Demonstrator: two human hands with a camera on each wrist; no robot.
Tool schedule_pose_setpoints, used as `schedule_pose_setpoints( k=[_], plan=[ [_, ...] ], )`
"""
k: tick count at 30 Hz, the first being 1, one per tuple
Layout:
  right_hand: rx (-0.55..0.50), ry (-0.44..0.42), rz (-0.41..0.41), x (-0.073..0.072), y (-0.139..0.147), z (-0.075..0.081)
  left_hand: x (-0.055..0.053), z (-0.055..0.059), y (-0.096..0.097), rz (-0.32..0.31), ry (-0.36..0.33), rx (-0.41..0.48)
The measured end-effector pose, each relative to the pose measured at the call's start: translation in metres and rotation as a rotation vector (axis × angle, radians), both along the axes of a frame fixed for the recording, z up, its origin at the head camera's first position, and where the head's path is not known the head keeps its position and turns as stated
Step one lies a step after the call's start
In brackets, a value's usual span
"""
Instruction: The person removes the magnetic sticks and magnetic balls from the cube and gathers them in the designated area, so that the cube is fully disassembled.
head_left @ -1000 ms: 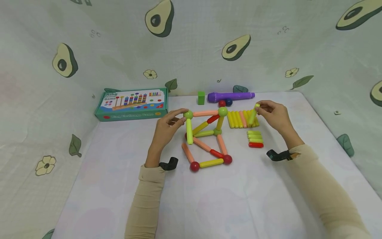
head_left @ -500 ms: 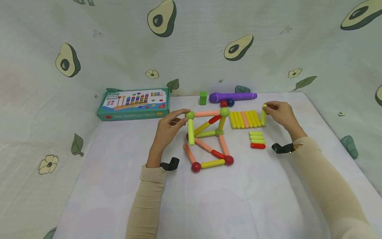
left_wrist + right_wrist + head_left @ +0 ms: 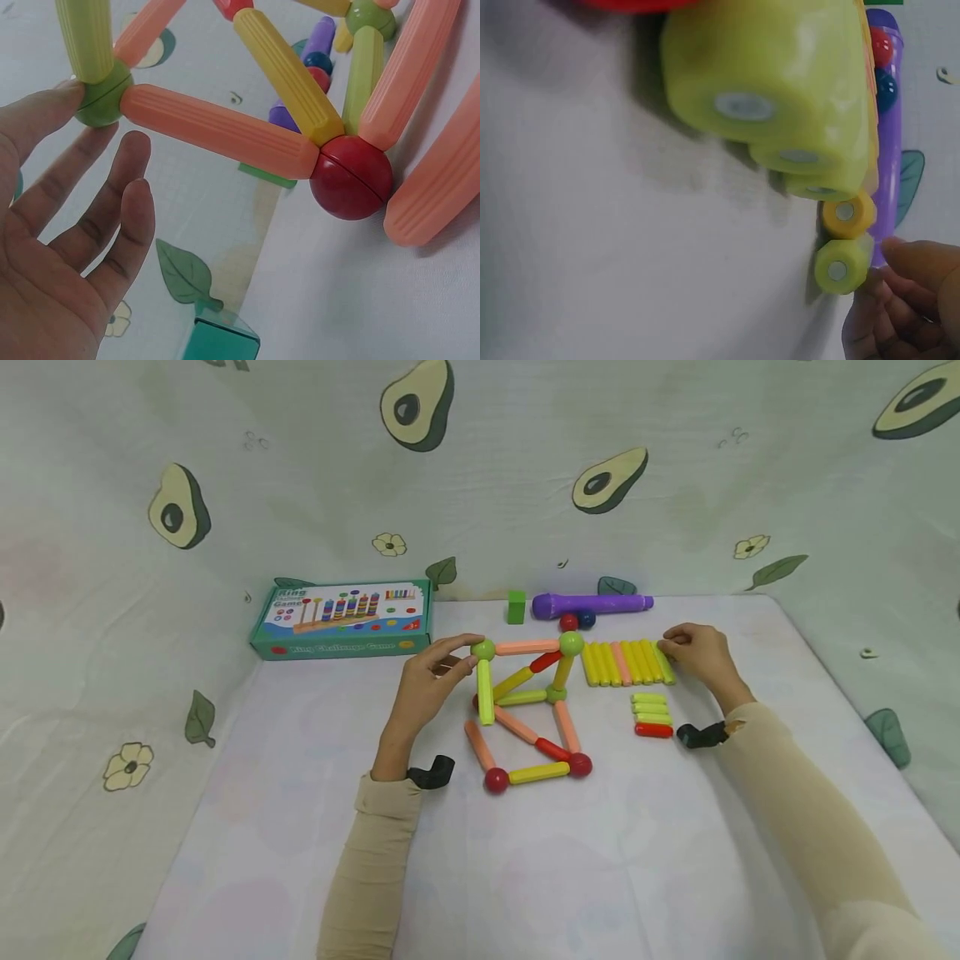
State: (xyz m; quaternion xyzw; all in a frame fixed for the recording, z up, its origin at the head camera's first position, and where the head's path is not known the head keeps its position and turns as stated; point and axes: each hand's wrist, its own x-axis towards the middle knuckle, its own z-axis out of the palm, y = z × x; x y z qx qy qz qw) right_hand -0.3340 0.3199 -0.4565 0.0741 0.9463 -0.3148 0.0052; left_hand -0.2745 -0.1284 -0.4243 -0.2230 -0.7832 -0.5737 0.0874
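My left hand point(image 3: 424, 693) pinches a light green ball point(image 3: 483, 649) at the upper left corner of a frame of magnetic sticks and balls. In the left wrist view, thumb and fingertips are on that green ball point(image 3: 105, 97), and a red ball point(image 3: 352, 178) joins several sticks below. From the held ball a light green stick point(image 3: 486, 693) hangs down, and a salmon stick point(image 3: 528, 647) runs to another green ball point(image 3: 572, 643). My right hand point(image 3: 703, 657) pinches the far end of a light green stick point(image 3: 838, 270) lying at the right end of a row of yellow sticks point(image 3: 636, 662).
Below the row lie several light green sticks point(image 3: 650, 708) and a red stick point(image 3: 654, 730). Behind are a purple microphone-shaped toy point(image 3: 600, 604), a red ball point(image 3: 568, 622), a blue ball point(image 3: 587, 619) and a green block point(image 3: 516, 607). A game box point(image 3: 345, 619) lies back left.
My right hand has moved the light green stick rightward, then laid it down against the end of the row. My left hand keeps its hold on the green ball.
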Motion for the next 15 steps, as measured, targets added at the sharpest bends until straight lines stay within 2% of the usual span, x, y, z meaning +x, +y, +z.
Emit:
schedule_pose_setpoints(
  k=[3, 7, 9, 15],
  plan=[
    [0.007, 0.040, -0.010, 0.009, -0.006, 0.003, 0.008, 0.011, 0.002, -0.005, -0.002, -0.011],
    [0.037, 0.140, 0.034, 0.027, -0.030, 0.013, 0.012, 0.019, 0.002, -0.010, 0.012, -0.020],
    [0.048, 0.190, 0.084, 0.038, -0.047, 0.017, 0.010, 0.017, 0.001, -0.008, 0.014, -0.020],
    [0.027, 0.331, 0.289, 0.074, -0.105, 0.021, -0.005, -0.006, 0.000, 0.001, 0.005, -0.008]
  ],
)
